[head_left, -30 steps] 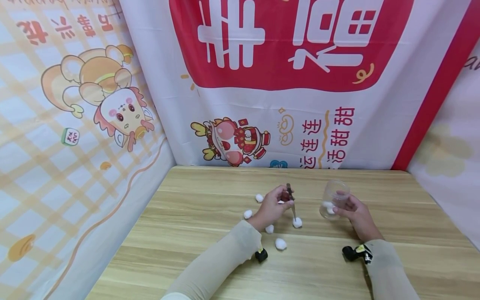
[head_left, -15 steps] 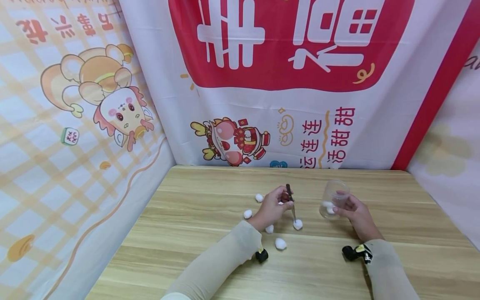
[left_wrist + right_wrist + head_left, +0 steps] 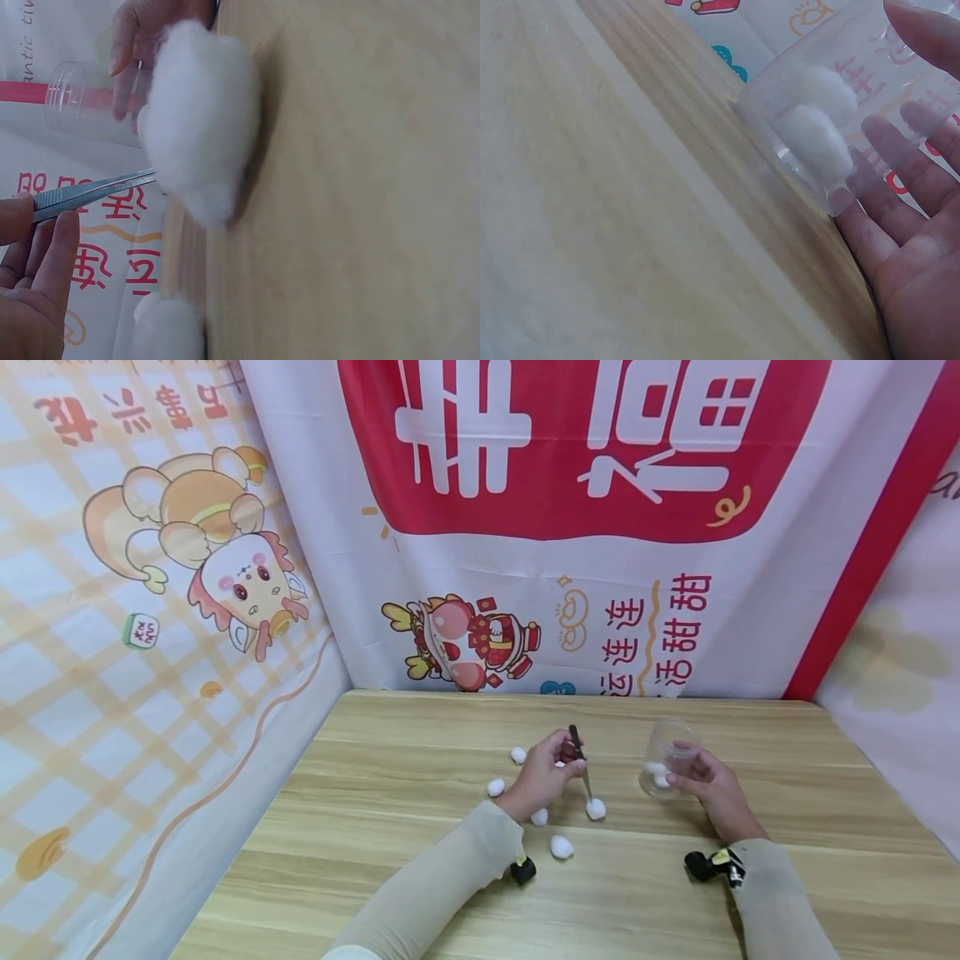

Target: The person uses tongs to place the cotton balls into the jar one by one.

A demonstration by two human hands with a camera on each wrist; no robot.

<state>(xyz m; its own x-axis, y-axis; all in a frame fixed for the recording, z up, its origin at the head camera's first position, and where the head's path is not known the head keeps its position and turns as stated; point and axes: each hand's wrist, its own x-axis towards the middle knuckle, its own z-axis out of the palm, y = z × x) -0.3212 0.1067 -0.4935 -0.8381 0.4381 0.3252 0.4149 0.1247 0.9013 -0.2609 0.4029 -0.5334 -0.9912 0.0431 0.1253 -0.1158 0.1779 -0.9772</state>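
Observation:
My left hand (image 3: 546,774) pinches dark-handled metal tweezers (image 3: 581,758) between thumb and fingers. Their tips point down and meet the top of a white cotton ball (image 3: 596,810) on the table. In the left wrist view a large foreground cotton ball (image 3: 201,124) hides the ends of the tweezers (image 3: 86,193). To the right, my right hand (image 3: 716,789) holds a clear plastic jar (image 3: 670,747) around its side, thumb on one side and fingers on the other. Inside the jar, near its bottom, lie white cotton balls (image 3: 815,142).
More cotton balls lie scattered around the left forearm, including one at the back (image 3: 518,756), one farther left (image 3: 496,788) and one nearer the front (image 3: 561,847). The wooden table (image 3: 360,827) meets a printed cloth backdrop (image 3: 450,560) at its far edge.
The tweezers' tips have shifted slightly on the cotton ball, and their upper end leans a little farther left. The right hand and jar stay in place.

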